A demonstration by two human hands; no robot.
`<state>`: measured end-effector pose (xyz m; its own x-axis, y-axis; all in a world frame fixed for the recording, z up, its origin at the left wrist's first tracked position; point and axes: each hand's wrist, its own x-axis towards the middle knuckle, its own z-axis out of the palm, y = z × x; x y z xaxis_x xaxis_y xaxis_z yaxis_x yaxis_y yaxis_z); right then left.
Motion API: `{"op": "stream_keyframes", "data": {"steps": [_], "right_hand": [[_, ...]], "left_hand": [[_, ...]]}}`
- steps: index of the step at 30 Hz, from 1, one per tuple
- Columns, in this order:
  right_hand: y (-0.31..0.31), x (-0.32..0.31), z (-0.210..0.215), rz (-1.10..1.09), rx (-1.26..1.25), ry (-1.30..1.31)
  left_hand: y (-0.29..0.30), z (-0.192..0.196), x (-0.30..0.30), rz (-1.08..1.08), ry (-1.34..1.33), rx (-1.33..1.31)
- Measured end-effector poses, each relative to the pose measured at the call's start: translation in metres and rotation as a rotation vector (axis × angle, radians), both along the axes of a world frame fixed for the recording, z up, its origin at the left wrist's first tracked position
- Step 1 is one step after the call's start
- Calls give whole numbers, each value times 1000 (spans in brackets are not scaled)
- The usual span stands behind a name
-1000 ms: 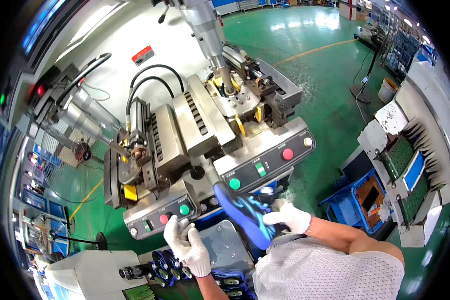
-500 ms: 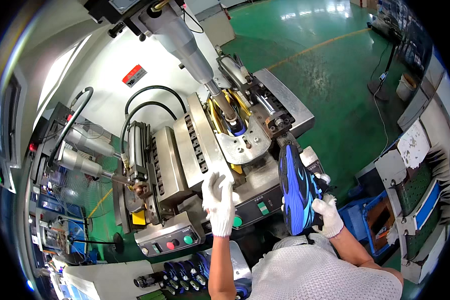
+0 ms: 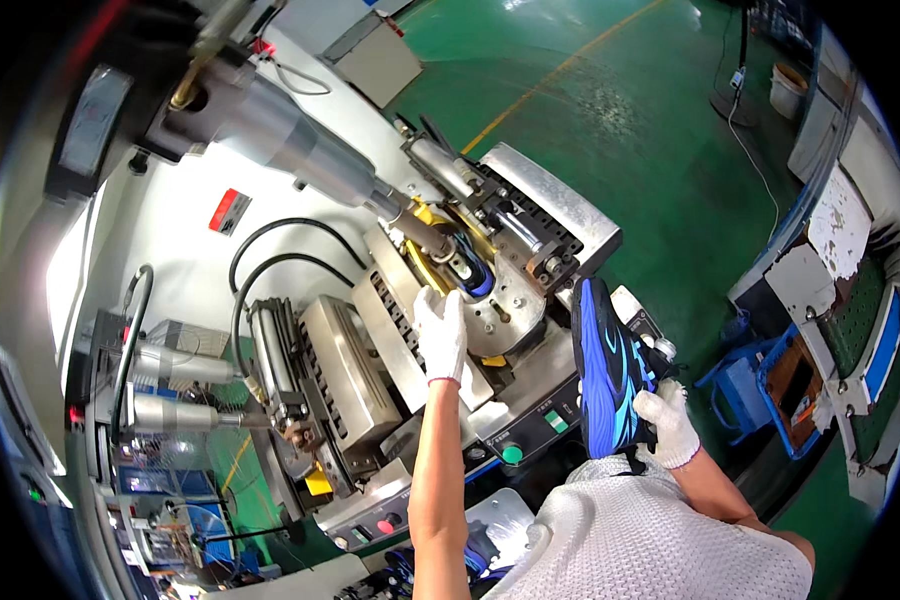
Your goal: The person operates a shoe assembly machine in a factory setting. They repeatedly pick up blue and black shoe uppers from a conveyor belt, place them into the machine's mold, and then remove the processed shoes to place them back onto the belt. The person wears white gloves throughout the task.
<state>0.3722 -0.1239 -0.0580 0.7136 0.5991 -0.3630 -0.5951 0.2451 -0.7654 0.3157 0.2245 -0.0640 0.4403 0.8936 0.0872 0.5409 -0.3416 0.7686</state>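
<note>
Blue-black shoe [image 3: 598,375] held up before the press [image 3: 342,360], right side; long axis near-vertical in view, sole facing left, can't tell toe from heel. Right hand [image 3: 668,422]: grip closed on its lower part. Left hand [image 3: 441,338]: grip loosely open, empty, near clamped second shoe [image 3: 482,279].

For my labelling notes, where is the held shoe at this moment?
In the head view, right of centre: the blue-and-black shoe is in the right hand, right of the round green button.
</note>
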Motion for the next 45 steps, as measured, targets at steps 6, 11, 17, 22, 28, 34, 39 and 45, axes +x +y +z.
{"op": "stream_keyframes", "data": {"steps": [6, 11, 17, 22, 28, 34, 39, 45], "right_hand": [[-12, 5, -20, -110, -73, -81], [-15, 10, -10, -123, -177, -130], [-42, 11, -34, 89, -290, -210], [-1, 22, -9, 147, -507, -582], [156, 71, 32, 260, -163, -340], [405, 150, -56, 623, -810, -1192], [480, 90, -132, 631, -1032, -1561], [457, 169, -128, 567, -802, -1468]], "left_hand": [[40, -38, 66, 13, -49, -104], [109, -112, 88, 162, 117, -13], [122, -81, 107, 197, 21, -233], [86, -19, 30, 217, -428, -587], [-54, 50, -129, -42, -209, -288], [-152, 15, -273, -64, -12, -491], [-274, -46, -362, 736, 600, -893], [-291, -195, -386, 908, 179, -245]]}}
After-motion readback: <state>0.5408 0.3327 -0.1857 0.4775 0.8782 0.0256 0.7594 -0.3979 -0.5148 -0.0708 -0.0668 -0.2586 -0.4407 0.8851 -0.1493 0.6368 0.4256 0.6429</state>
